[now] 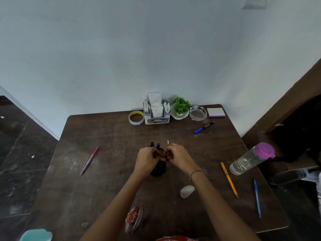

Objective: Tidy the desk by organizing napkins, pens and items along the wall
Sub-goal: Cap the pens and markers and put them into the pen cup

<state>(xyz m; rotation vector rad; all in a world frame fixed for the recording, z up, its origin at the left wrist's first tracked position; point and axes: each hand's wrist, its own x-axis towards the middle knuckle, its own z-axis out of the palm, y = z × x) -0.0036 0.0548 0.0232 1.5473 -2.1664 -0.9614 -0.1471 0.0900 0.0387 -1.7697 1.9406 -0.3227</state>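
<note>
Both hands pinch a small yellow thing point(163, 159) over a dark pen cup point(158, 170)
Left hand point(147, 158) and right hand point(179, 157) curl their fingers round it, in the middle of the desk point(112, 136). Loose around: pink pen point(90, 160) left, yellow pen point(229, 180) and blue pen point(257, 199) right, blue marker point(204, 127) farther back. Tape point(136, 117), napkin holder point(157, 117), plant point(180, 106), glass dish point(198, 113) and notepad point(215, 112) line the wall point(156, 49)
</note>
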